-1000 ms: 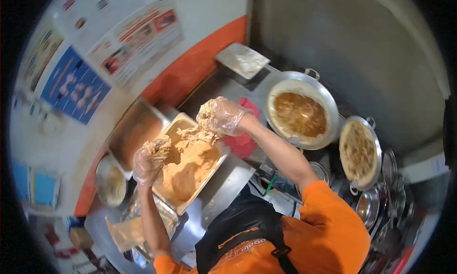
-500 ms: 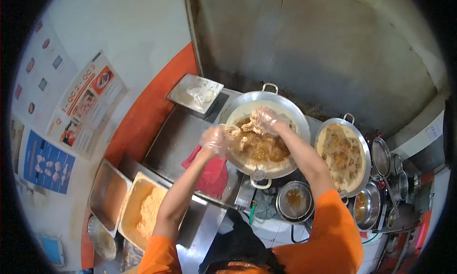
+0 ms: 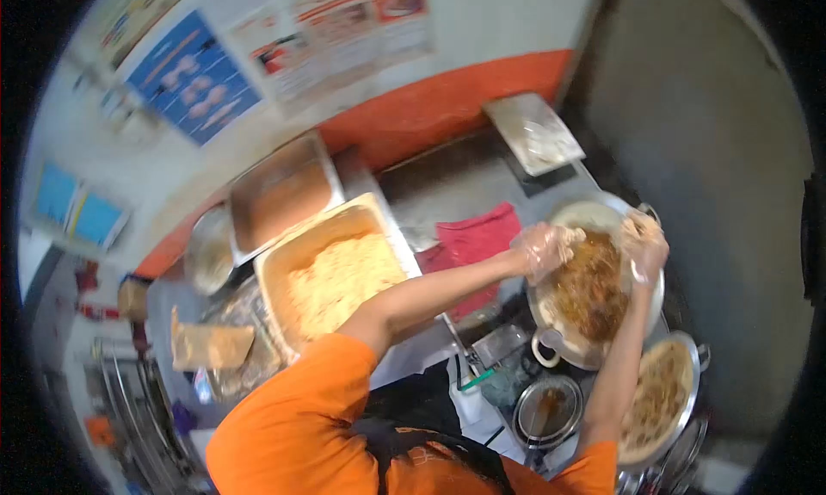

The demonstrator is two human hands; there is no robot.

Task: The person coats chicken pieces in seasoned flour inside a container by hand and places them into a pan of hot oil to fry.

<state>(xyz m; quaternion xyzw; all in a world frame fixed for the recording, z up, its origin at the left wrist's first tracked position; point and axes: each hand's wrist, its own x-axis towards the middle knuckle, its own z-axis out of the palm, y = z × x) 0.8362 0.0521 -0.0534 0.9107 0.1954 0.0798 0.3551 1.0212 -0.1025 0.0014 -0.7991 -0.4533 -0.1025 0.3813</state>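
Brown, bubbling oil with frying pieces [image 3: 592, 310] fills the middle of a large, round, silver-coloured metal pan [image 3: 656, 301], directly below and between the two hands. Pale froth lies along part of the oil's edge. The left hand [image 3: 542, 252], in a clear plastic glove, is over the pan's left side, its fingers bent and pointing in over the oil, with pale, wet-looking batter at their tips. The right hand [image 3: 645, 247], also in a clear glove, is over the far right side of the pan, near its far handle, fingers curled and coated with lumpy, pale batter. The two hands are apart; whether either one grips a piece within the batter, and how tightly the fingers close, cannot be told.

Just beside the pan, to the left, a crumpled red cloth [image 3: 469, 241] lies on the grey metal surface [image 3: 443, 181], partly under the left forearm. Beyond the cloth is a shallow rectangular metal tray [image 3: 533, 133] with white residue. Nearer the body on the right, a second round metal pan [image 3: 691, 392] holds frothy oil and browned pieces. A round metal strainer [image 3: 548, 411] is below the large pan. Farther left, a deep rectangular tub [image 3: 274, 293] holds pale orange, crumbly coating [image 3: 344, 280], and beside it is a rectangular steel tray [image 3: 280, 194] with a reddish-brown bottom.
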